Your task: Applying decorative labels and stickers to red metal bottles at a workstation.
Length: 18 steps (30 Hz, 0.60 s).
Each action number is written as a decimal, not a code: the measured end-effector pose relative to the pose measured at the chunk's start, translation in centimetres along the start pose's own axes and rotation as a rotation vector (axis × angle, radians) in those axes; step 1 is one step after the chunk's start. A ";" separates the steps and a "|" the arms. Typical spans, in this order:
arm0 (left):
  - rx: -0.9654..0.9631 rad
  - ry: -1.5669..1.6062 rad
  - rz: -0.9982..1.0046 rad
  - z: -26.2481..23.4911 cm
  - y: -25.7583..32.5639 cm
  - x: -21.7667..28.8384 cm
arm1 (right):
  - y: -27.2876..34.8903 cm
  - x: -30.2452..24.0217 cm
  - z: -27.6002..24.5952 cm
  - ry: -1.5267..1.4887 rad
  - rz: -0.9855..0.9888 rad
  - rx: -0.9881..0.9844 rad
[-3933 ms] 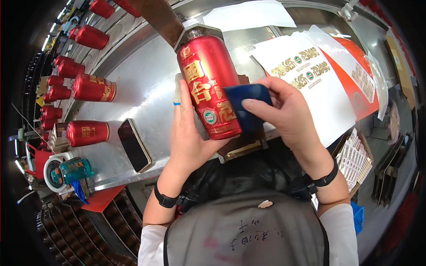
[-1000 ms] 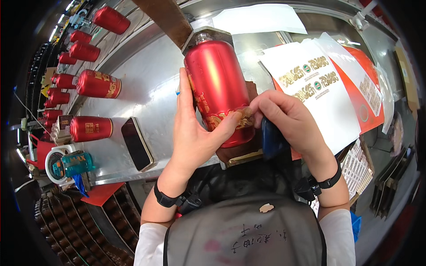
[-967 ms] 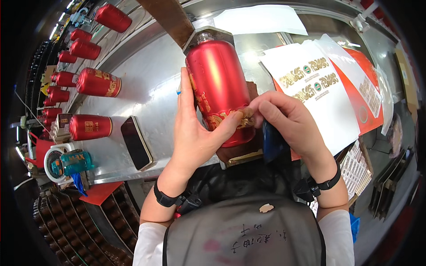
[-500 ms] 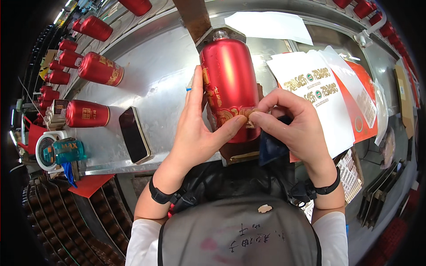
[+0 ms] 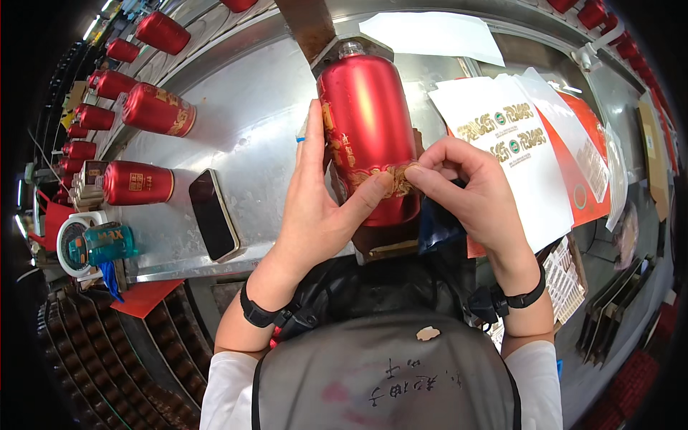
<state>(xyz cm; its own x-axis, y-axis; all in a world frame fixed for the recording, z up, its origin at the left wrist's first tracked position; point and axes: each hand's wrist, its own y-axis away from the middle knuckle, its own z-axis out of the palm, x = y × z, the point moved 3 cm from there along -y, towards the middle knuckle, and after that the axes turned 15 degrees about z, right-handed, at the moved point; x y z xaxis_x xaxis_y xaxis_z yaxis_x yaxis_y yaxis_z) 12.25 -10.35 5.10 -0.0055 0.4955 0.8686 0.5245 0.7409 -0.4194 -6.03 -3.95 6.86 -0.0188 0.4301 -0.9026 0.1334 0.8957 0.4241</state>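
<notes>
A glossy red bottle lies on its side in a cradle in front of me, its clear neck against a metal rest at the far end. My left hand holds the bottle's left side, fingers stretched along it, the thumb pressing near its base. Under that thumb runs an ornate gold decal band, which curves around the lower part of the bottle. My right hand pinches with thumb and forefinger at the band's right end. What exactly lies between those fingertips is mostly hidden.
Several red bottles stand at left, the closest being one with gold print. A phone lies on the metal table. White decal sheets and an orange-red sheet are at right. A teal bottle sits beside a white dial scale.
My right fingertips have shifted slightly up and right along the gold band, and my left thumb has moved up a little. Background red bottles at far left have moved along.
</notes>
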 end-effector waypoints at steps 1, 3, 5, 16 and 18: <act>0.003 -0.008 0.003 0.0 0.0 0.0 | -0.1 0.1 0.0 -0.004 0.002 0.000; 0.002 -0.014 0.006 0.0 0.1 -0.1 | -0.2 0.3 0.0 -0.007 -0.006 -0.009; 0.018 -0.006 0.001 0.0 0.2 -0.3 | -0.3 0.3 0.0 -0.031 -0.004 -0.016; -0.233 -0.417 0.137 -0.1 0.3 2.1 | -0.7 0.7 -3.4 -0.438 -0.092 0.181; -0.235 -0.515 0.117 0.1 0.2 2.0 | 0.5 -0.5 -1.0 -0.419 -0.131 0.054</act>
<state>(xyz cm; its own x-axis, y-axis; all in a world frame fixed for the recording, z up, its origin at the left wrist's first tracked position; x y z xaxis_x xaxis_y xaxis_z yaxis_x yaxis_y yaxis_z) 12.23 -9.17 6.78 -0.3184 0.7685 0.5550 0.7216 0.5762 -0.3838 -6.97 -3.62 7.65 0.3630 0.2203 -0.9054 0.2089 0.9277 0.3094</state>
